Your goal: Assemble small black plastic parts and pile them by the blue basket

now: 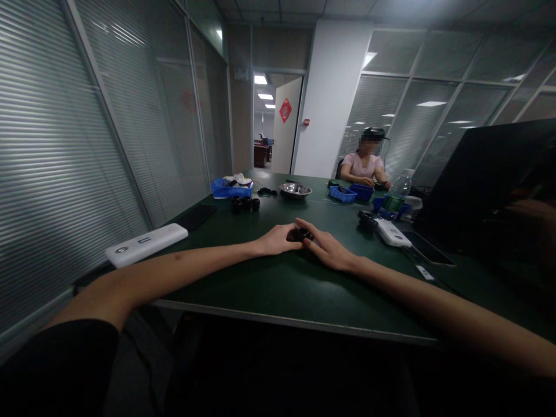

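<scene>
Low over the green table, my left hand (pixel 278 240) and my right hand (pixel 328 246) meet around a dark, glossy black part (pixel 299 234). Fingers and thumbs of both hands curl about it from either side, so much of it is hidden and its exact kind cannot be made out. Further off and to the left stand several small black cylindrical pieces (pixel 245 204), close together. A shiny metal bowl (pixel 296 191) with small items in it sits beyond my hands.
A blue basket (pixel 231 188) and a white power strip-like device (pixel 147 244) lie left. To the right are another blue basket (pixel 343 194), a plastic bottle (pixel 397 194), a white device (pixel 392 233) with a cable, and a large black panel (pixel 482 179). A person (pixel 365 165) sits across.
</scene>
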### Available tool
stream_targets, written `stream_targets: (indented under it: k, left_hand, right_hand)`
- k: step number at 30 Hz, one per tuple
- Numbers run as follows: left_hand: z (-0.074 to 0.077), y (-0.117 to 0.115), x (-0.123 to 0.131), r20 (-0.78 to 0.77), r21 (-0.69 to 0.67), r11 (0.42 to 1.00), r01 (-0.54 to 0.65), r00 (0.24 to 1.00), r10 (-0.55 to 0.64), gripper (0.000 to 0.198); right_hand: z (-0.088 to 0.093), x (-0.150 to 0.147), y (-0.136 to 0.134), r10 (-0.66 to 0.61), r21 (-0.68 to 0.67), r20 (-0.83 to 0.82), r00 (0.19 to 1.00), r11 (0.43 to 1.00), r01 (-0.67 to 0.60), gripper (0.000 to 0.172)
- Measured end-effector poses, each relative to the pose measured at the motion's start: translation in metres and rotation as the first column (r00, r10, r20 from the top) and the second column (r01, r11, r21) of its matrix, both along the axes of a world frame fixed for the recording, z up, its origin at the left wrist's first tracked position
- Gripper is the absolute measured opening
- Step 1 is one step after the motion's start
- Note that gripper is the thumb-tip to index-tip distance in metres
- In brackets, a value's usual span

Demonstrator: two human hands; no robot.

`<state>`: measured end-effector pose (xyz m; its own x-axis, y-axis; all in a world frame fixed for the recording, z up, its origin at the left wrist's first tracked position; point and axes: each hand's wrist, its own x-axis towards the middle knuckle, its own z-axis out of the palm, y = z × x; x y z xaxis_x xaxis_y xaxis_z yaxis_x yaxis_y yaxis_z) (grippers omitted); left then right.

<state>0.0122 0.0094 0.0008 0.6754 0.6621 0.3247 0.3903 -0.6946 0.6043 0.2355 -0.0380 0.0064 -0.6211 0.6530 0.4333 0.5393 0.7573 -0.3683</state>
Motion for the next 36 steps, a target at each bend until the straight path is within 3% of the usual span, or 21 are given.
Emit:
stream_targets:
  k: [6,12,19,26,36]
  left_hand:
    - [-0.0025,0.0034,-0.0006,0.043,0.016,0.999,0.029,0.999,-0.029,0.055]
    - [0.001,0.0022,-0.001,0.053,-0.017,0.999,0.044,0.998,-0.043,0.055]
    - [0.0008,0.0033,-0.001,0.063,-0.05,0.995,0.091,0.994,-0.088,0.051]
    - [-0.0044,0.0095,-0.0012,0.127,-0.08,0.982,0.171,0.979,-0.161,0.054]
    - [-0.0001,0.0042,-0.0003,0.114,-0.13,0.987,0.093,0.99,-0.079,0.05]
  right_hand:
    - [-0.0006,-0.0026,-0.0001,-0.048,-0.02,-0.018,0.999,0.999,0.048,0.059]
    - [-0.0014,-0.0029,0.0015,-0.068,-0.006,-0.033,0.997,0.998,0.067,0.057]
    - [0.0,-0.0038,0.0007,-0.116,-0.005,-0.104,0.988,0.993,0.116,0.04]
    - [-0.0031,-0.002,0.0044,-0.166,-0.02,-0.184,0.969,0.986,0.165,0.04]
    - [0.0029,-0.0055,-0.002,-0.174,0.005,-0.145,0.974,0.984,0.177,0.037]
